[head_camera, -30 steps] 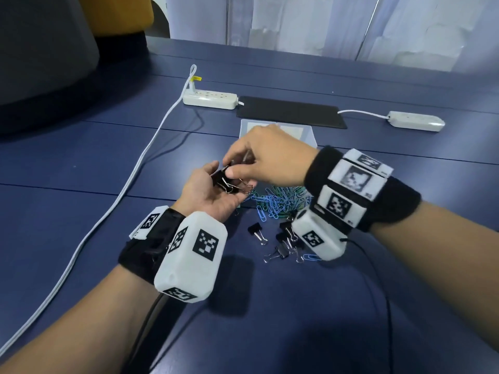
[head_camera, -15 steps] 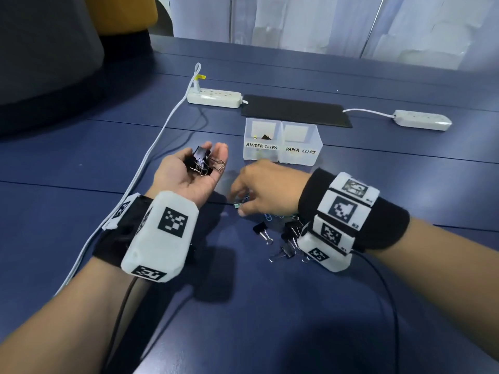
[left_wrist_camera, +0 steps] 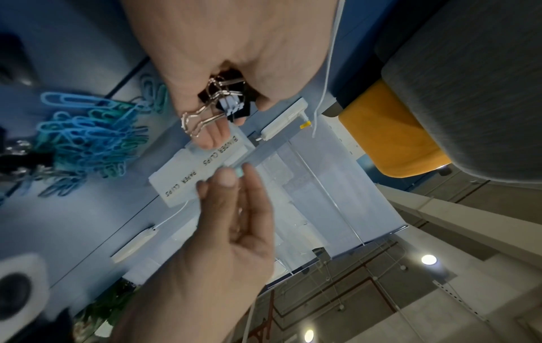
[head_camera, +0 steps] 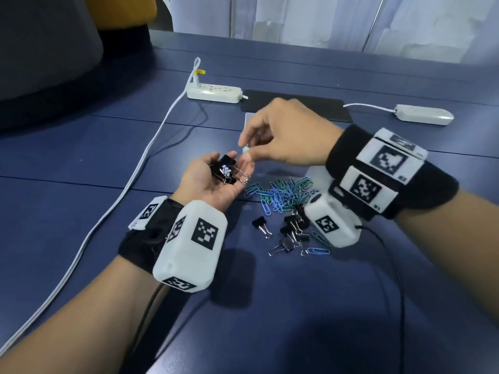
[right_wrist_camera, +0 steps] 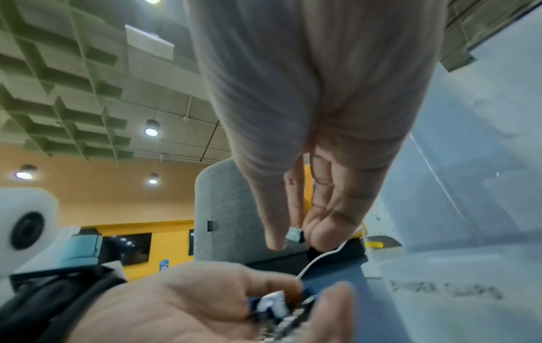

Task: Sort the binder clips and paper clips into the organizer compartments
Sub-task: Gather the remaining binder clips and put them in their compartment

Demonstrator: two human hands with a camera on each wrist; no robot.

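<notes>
Black binder clips (head_camera: 226, 170) are cupped in the upturned left hand (head_camera: 213, 182). A small pale clip (head_camera: 245, 149) is pinched by the right hand (head_camera: 283, 136) just above them. Blue paper clips (head_camera: 280, 194) are piled mid-table (head_camera: 81, 163), in front of the clear organizer (left_wrist_camera: 187, 176).

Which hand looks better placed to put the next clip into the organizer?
The right hand, probably. Its fingers already pinch a small clip close to the organizer, while the left hand, palm up, cradles the binder clips.
</notes>
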